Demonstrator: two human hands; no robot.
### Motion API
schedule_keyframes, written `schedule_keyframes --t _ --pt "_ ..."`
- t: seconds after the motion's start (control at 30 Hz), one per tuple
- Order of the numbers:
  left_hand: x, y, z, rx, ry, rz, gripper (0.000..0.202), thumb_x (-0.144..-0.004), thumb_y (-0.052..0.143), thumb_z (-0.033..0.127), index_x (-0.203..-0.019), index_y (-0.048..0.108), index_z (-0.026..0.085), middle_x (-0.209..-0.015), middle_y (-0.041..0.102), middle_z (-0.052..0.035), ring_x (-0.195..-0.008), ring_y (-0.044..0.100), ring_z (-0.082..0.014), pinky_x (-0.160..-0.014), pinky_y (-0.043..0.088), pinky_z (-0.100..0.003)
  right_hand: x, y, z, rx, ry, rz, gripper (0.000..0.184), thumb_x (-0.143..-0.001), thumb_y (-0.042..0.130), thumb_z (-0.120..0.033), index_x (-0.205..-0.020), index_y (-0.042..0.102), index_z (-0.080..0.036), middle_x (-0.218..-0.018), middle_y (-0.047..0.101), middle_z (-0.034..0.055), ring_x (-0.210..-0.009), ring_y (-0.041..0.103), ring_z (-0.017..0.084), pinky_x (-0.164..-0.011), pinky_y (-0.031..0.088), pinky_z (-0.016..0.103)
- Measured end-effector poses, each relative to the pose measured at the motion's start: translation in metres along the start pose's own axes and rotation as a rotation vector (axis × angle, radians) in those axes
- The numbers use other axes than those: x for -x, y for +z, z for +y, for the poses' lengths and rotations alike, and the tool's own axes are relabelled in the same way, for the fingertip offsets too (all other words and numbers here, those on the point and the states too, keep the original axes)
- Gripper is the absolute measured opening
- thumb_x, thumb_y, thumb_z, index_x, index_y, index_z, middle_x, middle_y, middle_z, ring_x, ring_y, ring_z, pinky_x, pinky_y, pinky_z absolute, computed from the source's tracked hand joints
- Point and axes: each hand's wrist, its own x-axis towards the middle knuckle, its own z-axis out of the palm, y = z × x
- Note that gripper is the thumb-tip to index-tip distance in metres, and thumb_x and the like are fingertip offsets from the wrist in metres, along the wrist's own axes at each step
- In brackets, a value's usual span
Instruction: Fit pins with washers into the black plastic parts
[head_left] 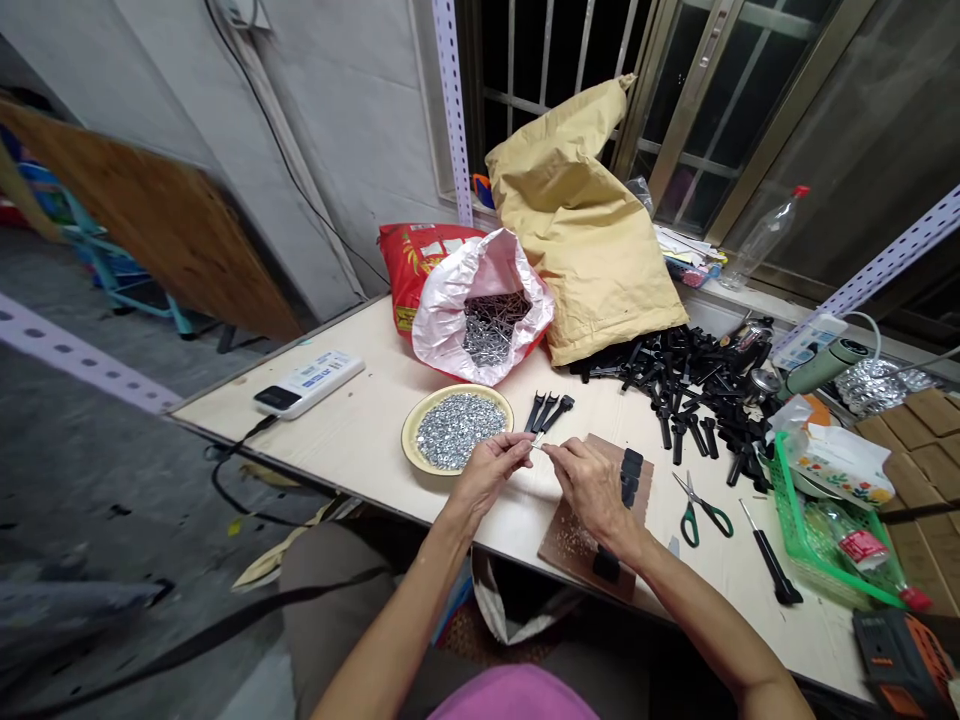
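My left hand [491, 465] is closed in a pinch just right of the bowl. Its fingertips meet a small shiny metal piece [537, 440], too small to name exactly. My right hand [594, 492] also pinches at this piece, from the other side, over a brown board [559, 545]. A cream bowl [409, 452] of small silver metal pieces [459, 428] stands by my left hand. Just beyond my fingertips several black plastic parts [551, 410] lie side by side. Behind the bowl, an open red bag [397, 270] with a white lining holds long screws or nails [491, 330].
A large tan sack [585, 240] stands behind a heap of black plastic parts [682, 380]. Scissors [701, 508], a black-handled tool [772, 560], a green basket [795, 520] and a power tool battery [900, 660] lie right. A white device [309, 384] sits left, its cable hanging over the edge.
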Motion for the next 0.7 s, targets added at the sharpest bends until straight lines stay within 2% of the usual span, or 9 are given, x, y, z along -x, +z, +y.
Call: schedule_keyframes --t 0.2,0.3,0.47,0.6,0.7 --pt "0.000 0.007 -0.008 0.015 -0.059 -0.032 0.036 -0.045 0.087 0.035 -0.066 0.069 0.012 -0.053 0.058 0.0031 -0.049 0.051 -0.0061 -0.052 0.045 -0.021 0.004 -0.002 0.013 0.031 -0.063 -0.007 0.026 -0.094 0.045 -0.020 -0.107 0.066 -0.027 -0.087 0.066 0.0040 -0.074 0.057 0.016 -0.060 0.037 0.025" --pt "0.002 0.013 -0.010 -0.016 -0.070 -0.022 0.037 -0.045 0.086 0.038 -0.061 0.067 0.012 -0.052 0.059 0.0025 -0.046 0.050 -0.0056 -0.050 0.045 -0.020 0.008 0.001 0.020 0.022 -0.085 0.052 0.022 -0.094 0.047 -0.022 -0.101 0.067 -0.023 -0.085 0.067 0.0040 -0.074 0.058 0.016 -0.064 0.038 0.026" --pt "0.006 0.020 -0.012 -0.080 -0.025 -0.012 0.034 -0.048 0.086 0.036 -0.063 0.068 0.010 -0.057 0.063 0.0003 -0.048 0.052 -0.0054 -0.051 0.046 -0.019 0.018 0.006 0.025 -0.031 -0.060 0.173 0.021 -0.094 0.046 -0.025 -0.089 0.066 -0.019 -0.079 0.066 0.0042 -0.070 0.060 0.016 -0.065 0.040 0.026" --pt "0.003 0.022 -0.016 0.117 -0.185 -0.082 0.028 -0.051 0.086 0.024 -0.066 0.067 0.010 -0.055 0.059 0.0016 -0.048 0.051 -0.0042 -0.048 0.045 -0.016 0.023 0.004 0.024 -0.103 -0.023 0.209 0.022 -0.095 0.045 -0.025 -0.088 0.064 -0.018 -0.078 0.066 0.0040 -0.070 0.061 0.015 -0.063 0.041 0.025" --pt "0.003 0.025 -0.020 0.195 -0.263 -0.082 0.024 -0.052 0.085 0.018 -0.066 0.066 0.010 -0.054 0.057 0.0022 -0.047 0.049 -0.0035 -0.048 0.044 -0.015 0.027 0.003 0.023 -0.161 0.002 0.192 0.020 -0.095 0.045 -0.026 -0.090 0.063 -0.019 -0.079 0.067 0.0034 -0.070 0.063 0.014 -0.062 0.041 0.024"
